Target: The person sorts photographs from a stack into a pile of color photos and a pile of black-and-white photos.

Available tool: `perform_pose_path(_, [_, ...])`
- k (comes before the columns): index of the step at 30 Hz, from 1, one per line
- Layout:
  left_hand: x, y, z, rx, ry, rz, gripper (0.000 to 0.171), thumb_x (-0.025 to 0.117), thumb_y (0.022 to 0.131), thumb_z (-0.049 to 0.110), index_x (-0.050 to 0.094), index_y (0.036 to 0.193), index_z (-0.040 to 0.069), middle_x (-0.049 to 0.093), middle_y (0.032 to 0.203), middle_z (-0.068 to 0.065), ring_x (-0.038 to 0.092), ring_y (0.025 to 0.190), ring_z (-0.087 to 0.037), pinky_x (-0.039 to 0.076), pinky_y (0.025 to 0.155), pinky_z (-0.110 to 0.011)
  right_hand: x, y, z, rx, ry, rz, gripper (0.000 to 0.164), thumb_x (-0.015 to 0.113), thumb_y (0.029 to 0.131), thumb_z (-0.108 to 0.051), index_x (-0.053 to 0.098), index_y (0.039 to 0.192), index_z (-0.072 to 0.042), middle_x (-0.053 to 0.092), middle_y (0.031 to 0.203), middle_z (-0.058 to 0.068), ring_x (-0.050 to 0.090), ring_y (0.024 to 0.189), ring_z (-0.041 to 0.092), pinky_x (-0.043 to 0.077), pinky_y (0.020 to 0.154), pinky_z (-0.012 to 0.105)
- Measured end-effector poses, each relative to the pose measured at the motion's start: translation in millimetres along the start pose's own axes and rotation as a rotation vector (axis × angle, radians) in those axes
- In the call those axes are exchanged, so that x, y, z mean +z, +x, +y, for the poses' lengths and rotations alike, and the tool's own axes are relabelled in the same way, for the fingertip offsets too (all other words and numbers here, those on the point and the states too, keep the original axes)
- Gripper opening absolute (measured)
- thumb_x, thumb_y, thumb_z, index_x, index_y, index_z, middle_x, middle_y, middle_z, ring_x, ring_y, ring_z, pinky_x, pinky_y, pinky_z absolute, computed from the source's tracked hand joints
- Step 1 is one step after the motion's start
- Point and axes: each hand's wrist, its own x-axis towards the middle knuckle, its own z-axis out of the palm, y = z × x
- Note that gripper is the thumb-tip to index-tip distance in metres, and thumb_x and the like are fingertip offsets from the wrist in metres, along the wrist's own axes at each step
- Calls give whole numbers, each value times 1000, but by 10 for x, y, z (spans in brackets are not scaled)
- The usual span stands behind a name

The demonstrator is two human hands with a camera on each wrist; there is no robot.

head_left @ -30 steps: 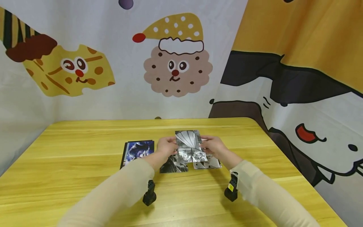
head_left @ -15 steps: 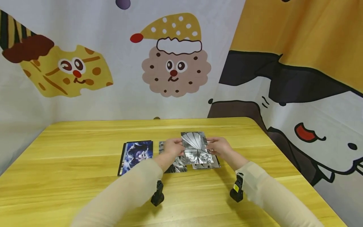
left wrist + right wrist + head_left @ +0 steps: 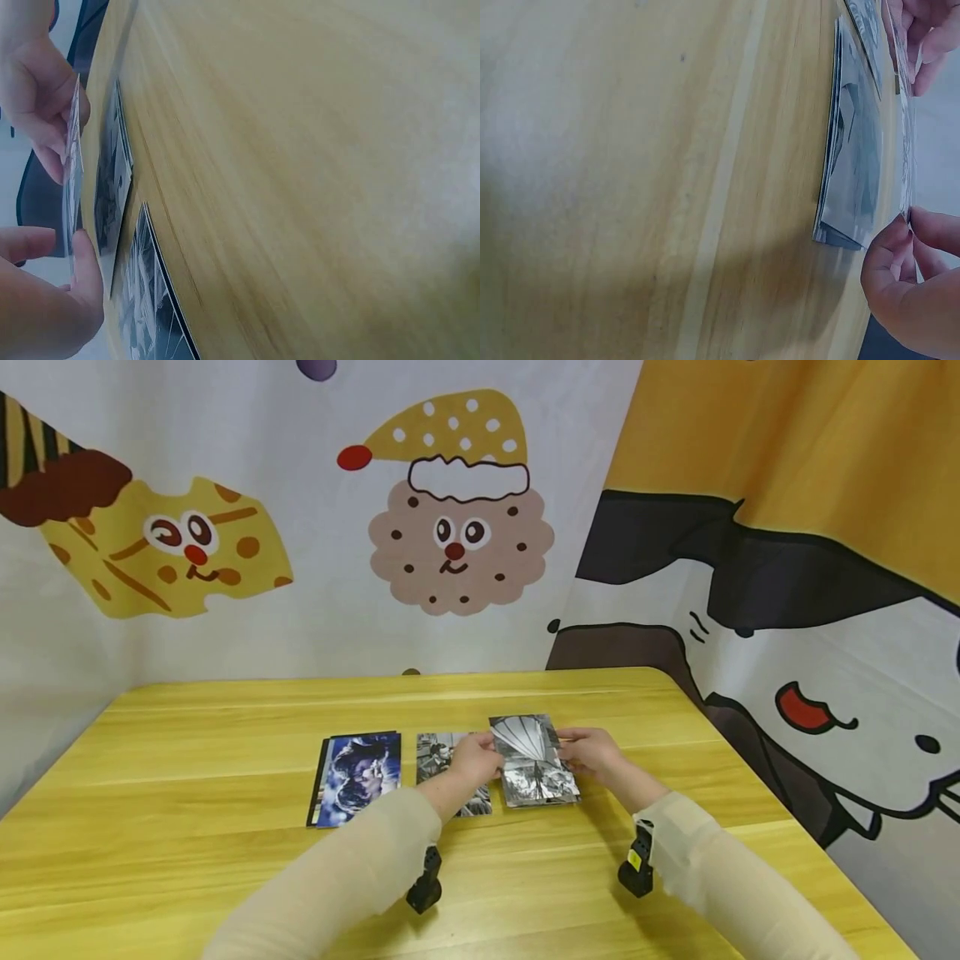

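My left hand [image 3: 476,762] and right hand [image 3: 596,753] pinch the opposite side edges of a black-and-white photo card [image 3: 534,760] with a pale fan-shaped picture. Both wrist views show this card raised above the table, over the right pile of photo cards [image 3: 855,165]. That pile's cards are slightly uneven; in the head view the held card almost covers it. Left of it lies a second black-and-white pile [image 3: 435,756], partly hidden by my left hand and wrist. Farther left is a pile topped by a blue-and-purple picture card [image 3: 360,777].
The piles lie on a yellow wood-grain table [image 3: 225,727]. A curtain with cartoon prints [image 3: 461,552] hangs behind it and along the right side. Small black cameras [image 3: 425,885] are strapped at both wrists.
Both hands have carried the photo card rightward and slightly nearer, from between the two black-and-white piles to over the right one. More of the middle and left piles shows.
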Motion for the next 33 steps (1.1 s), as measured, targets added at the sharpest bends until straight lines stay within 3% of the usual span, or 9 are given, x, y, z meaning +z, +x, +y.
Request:
perform_pose_path(5, [-8,-11,-9,-7,-3,-30,57,52,87,-3,35,142,-3,41,143,-20,42,59,-8,56,80,-30,-5,15,8,12,-8,9,48,54,89,3,44,137,4,44,137,29,53,73,7,46,60,21])
perform_pose_path(6, [-18,-16,-10,-8,4,-36,56,52,88,-1,35,142,-2,39,144,-20,47,61,-9,55,83,-31,-5,20,12,15,-6,10,48,54,89,3,44,136,4,45,136,29,54,73,7,47,60,21])
perform_pose_path(9, [-66,-28,-13,-8,23,-35,52,51,90,3,39,140,-1,41,143,-20,62,83,-23,54,89,-37,-2,38,27,31,-11,19,48,56,88,2,46,134,6,52,127,27,55,74,7,51,63,20])
perform_pose_path(12, [-150,-32,-18,-8,30,-7,47,51,91,6,44,137,0,45,139,-19,58,109,-36,52,91,-41,5,49,45,41,-27,31,46,56,88,-1,46,133,8,60,104,19,52,74,8,52,63,19])
perform_pose_path(14, [-220,-27,-23,-3,21,20,44,51,91,7,48,135,0,48,136,-19,57,110,-37,52,91,-42,16,49,47,50,-27,45,45,55,89,-3,46,131,9,57,92,8,49,73,9,52,62,18])
perform_pose_path(17, [-344,-24,-22,6,33,60,40,50,92,7,51,131,-1,52,132,-19,58,108,-36,53,88,-41,57,45,23,46,-30,61,44,54,91,-6,46,131,8,59,98,12,53,79,13,51,63,19])
perform_pose_path(21, [-518,-38,-12,16,62,107,37,48,91,7,54,127,-3,54,129,-22,57,108,-36,54,89,-40,161,46,-50,26,-53,52,44,53,92,-9,46,132,7,53,125,24,55,97,22,55,74,25])
perform_pose_path(26, [-714,-54,-38,1,117,139,38,47,91,7,53,128,-3,52,130,-23,56,109,-36,53,89,-42,325,36,-148,-1,-37,6,43,51,94,-10,45,134,5,52,127,23,57,96,21,56,80,30])
perform_pose_path(33, [-868,-68,-121,-59,175,184,36,48,94,11,53,127,-3,52,131,-22,56,107,-33,52,88,-40,554,11,-208,-24,48,-134,45,47,95,-6,40,136,9,51,127,26,58,93,18,55,87,34])
